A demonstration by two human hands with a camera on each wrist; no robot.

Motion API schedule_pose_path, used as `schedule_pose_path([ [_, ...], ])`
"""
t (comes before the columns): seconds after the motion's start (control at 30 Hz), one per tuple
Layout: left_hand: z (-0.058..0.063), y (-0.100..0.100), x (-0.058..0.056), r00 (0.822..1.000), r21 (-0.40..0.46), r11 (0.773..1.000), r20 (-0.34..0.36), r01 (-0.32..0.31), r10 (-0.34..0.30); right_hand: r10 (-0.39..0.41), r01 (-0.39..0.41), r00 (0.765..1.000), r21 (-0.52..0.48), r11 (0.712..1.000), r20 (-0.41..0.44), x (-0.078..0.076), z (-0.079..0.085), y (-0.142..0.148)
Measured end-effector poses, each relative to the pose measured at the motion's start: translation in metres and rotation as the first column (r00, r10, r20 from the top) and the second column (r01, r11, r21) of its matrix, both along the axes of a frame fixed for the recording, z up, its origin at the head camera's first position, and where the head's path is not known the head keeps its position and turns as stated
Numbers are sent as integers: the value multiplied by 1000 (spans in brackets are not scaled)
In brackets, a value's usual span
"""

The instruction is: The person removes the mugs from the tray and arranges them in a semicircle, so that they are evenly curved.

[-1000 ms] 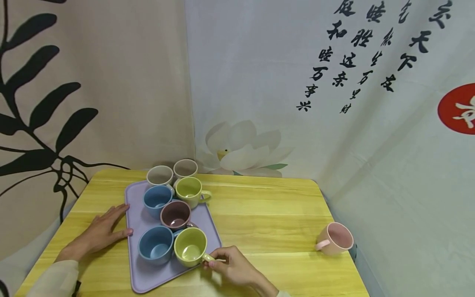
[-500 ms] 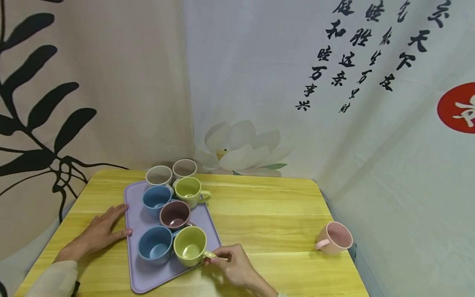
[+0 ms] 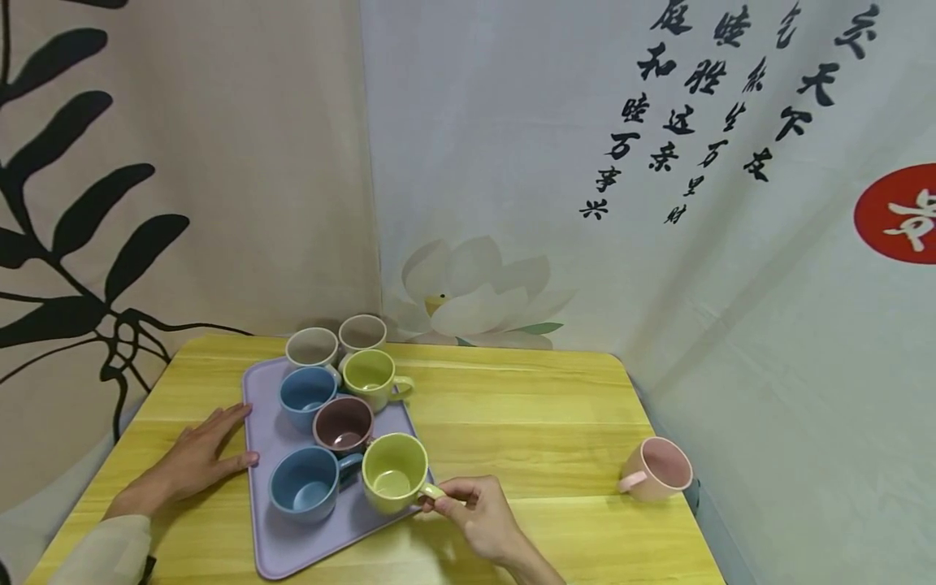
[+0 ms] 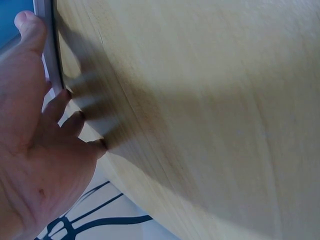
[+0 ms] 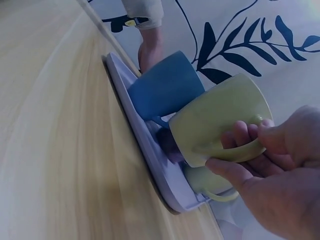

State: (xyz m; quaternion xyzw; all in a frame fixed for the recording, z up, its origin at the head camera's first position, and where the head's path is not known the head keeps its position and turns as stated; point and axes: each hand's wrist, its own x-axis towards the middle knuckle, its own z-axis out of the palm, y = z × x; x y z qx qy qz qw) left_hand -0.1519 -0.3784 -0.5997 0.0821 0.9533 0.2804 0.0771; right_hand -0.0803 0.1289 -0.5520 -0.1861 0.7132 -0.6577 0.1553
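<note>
My right hand pinches the handle of a yellow-green mug at the tray's near right edge. In the right wrist view this mug appears raised above the tray's rim, its handle between thumb and fingers. My left hand touches the left edge of the lilac tray with spread fingers. On the tray, a blue mug is closest to the held mug, its handle pointing at it. Behind stand a dusky pink mug, another blue mug and another yellow-green mug.
Two whitish mugs stand at the tray's far end. Near the right edge of the wooden table sits a pale pink mug, apart from the others. A printed cloth hangs behind the table.
My right hand has moved the yellow-green mug rightward and slightly away from me, opening a gap to the near blue mug. The left hand stays at the tray's edge.
</note>
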Motion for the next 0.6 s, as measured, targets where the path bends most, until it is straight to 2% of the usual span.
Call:
schedule_pose_path([
  [0.27,-1,0,0,1000,-1,1000,-2,-3,3,-58,57,998,29,998,16,-1,5,16],
  [0.43,-1,0,0,1000,3,1000,-5,-1,1,-87,88,996,-32,996,23,-5,7,24],
  [0.6,-1,0,1,1000,6,1000,-16,4,-4,-151,154,988,-95,984,34,-9,8,27],
])
